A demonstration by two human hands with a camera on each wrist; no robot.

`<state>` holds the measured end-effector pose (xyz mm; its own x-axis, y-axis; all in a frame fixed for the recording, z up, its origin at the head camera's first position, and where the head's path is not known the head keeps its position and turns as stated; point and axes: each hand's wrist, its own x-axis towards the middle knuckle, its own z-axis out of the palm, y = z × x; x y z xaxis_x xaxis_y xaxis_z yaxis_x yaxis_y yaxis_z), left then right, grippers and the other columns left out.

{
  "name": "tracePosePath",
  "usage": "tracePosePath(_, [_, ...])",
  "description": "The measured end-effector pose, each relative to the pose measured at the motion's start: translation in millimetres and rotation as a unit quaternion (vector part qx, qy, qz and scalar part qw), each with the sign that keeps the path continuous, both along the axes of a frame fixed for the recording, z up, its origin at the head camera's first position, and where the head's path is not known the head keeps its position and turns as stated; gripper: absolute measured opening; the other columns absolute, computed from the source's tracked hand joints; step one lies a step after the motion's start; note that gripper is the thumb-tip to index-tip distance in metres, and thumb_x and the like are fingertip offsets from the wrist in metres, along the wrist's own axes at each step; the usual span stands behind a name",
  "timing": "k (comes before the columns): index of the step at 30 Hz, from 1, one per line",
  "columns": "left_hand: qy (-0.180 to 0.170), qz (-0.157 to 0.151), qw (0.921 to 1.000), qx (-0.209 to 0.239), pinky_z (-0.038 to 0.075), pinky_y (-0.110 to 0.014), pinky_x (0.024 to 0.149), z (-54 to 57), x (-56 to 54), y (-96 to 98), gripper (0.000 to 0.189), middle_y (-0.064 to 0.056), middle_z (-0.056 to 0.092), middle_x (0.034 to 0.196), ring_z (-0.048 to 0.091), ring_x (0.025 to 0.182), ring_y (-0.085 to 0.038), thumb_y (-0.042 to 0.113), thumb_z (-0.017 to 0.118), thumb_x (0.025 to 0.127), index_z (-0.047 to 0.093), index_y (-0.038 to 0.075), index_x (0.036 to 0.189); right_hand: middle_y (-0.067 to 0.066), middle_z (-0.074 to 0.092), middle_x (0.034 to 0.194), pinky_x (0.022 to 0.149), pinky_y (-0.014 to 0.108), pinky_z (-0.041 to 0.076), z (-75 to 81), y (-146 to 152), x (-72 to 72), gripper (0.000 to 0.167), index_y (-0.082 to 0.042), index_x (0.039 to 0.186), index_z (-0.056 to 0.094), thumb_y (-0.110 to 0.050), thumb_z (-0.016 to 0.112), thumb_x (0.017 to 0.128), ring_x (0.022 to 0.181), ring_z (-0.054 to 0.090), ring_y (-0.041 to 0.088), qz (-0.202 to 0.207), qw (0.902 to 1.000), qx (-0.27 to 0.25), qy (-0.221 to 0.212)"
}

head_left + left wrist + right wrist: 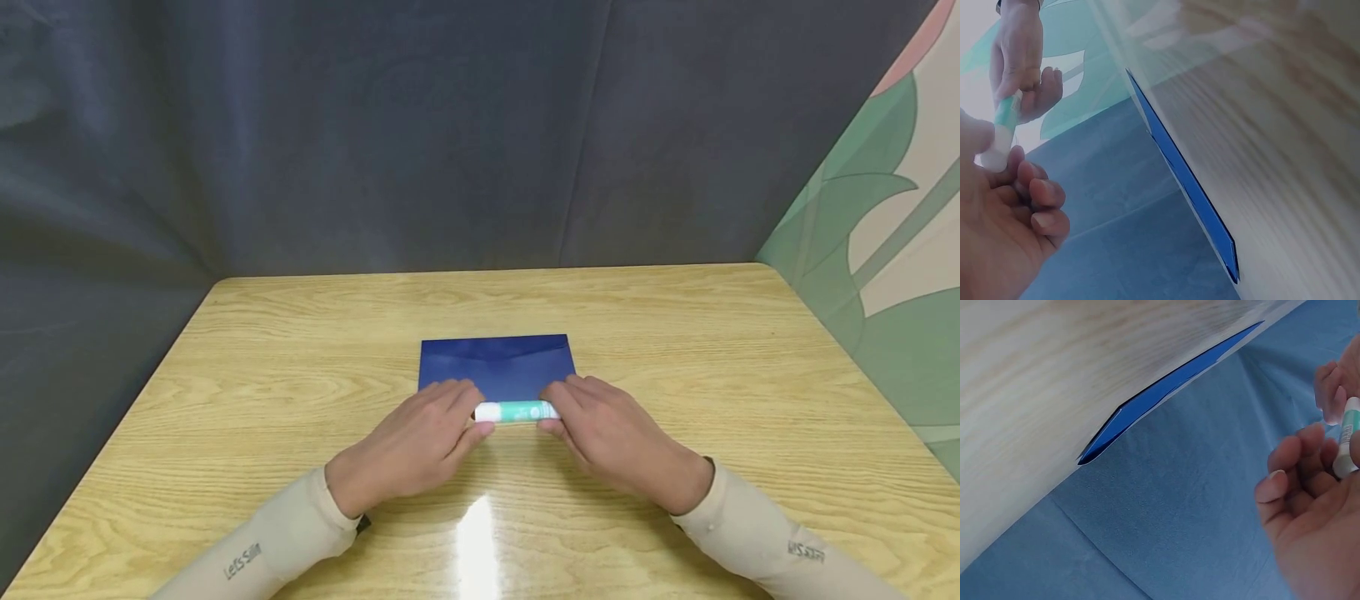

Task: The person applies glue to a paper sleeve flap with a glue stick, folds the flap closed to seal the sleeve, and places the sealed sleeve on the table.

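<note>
A glue stick [519, 411] with a white and green barrel is held sideways between both hands, above the table. My left hand [420, 433] pinches its white left end between thumb and curled forefinger. The other end is pinched by my right hand [615, 429] in the same way. In the left wrist view the glue stick [1004, 128] spans from one hand to the other. Behind the hands a dark blue envelope [495, 367] lies flat on the table, its flap edge toward the far side; the hands overlap its near corners in the head view.
The wood-grain table [300, 333] extends on every side of the envelope. A dark curtain [412, 142] hangs along the back and left edges. At the right stands a wall with a green leaf pattern [900, 350]. Light reflects off the tabletop near the front.
</note>
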<state>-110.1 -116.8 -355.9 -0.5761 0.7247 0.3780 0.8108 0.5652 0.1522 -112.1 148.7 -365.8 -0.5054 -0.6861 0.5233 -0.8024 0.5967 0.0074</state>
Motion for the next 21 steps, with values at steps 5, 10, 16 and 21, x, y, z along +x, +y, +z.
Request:
tracePosePath(5, [0.010, -0.021, 0.9997, -0.006, 0.034, -0.020, 0.064, -1.5, -0.2, -0.5, 0.029, 0.004, 0.039, 0.080, 0.034, 0.069, -0.009, 0.033, 0.035, 0.109, 0.046, 0.011, 0.094, -0.006, 0.034, 0.068, 0.056, 0.018, 0.029, -0.9, -1.7, -0.7, 0.046, -0.009, 0.092, 0.047, -0.044, 0.022, 0.107, 0.061, 0.028, 0.007, 0.020, 0.9997, -0.009, 0.013])
tracePosePath(10, [0.003, -0.029, 0.9994, -0.019, 0.032, -0.021, 0.064, -1.4, -0.2, -1.4, 0.030, 0.004, 0.033, 0.077, 0.030, 0.067, -0.009, 0.033, 0.034, 0.108, 0.042, 0.012, 0.088, -0.008, 0.032, 0.068, 0.056, 0.015, 0.026, -1.7, -3.0, 0.5, 0.044, -0.012, 0.089, 0.046, -0.044, 0.023, 0.108, 0.062, 0.027, 0.005, 0.033, 0.9993, -0.011, -0.008])
tracePosePath(16, [0.010, -0.041, 0.9987, -0.028, 0.030, -0.021, 0.064, -2.0, -0.2, -1.3, 0.026, 0.004, 0.029, 0.076, 0.028, 0.067, -0.009, 0.026, 0.049, 0.104, 0.039, 0.012, 0.085, -0.010, 0.030, 0.068, 0.059, 0.014, 0.027, -0.8, -3.0, 1.8, 0.036, -0.015, 0.087, 0.045, -0.041, 0.032, 0.108, 0.064, 0.027, 0.003, 0.039, 0.9985, 0.000, -0.039])
tracePosePath(21, [0.019, -0.044, 0.9983, -0.033, 0.028, -0.021, 0.063, -2.3, -0.3, -0.2, 0.027, 0.004, 0.027, 0.075, 0.026, 0.066, -0.009, 0.025, 0.051, 0.103, 0.038, 0.012, 0.084, -0.010, 0.031, 0.068, 0.059, 0.014, 0.027, -0.9, -2.6, 1.8, 0.034, -0.016, 0.088, 0.045, -0.041, 0.034, 0.108, 0.064, 0.027, 0.003, 0.039, 0.9981, 0.006, -0.047])
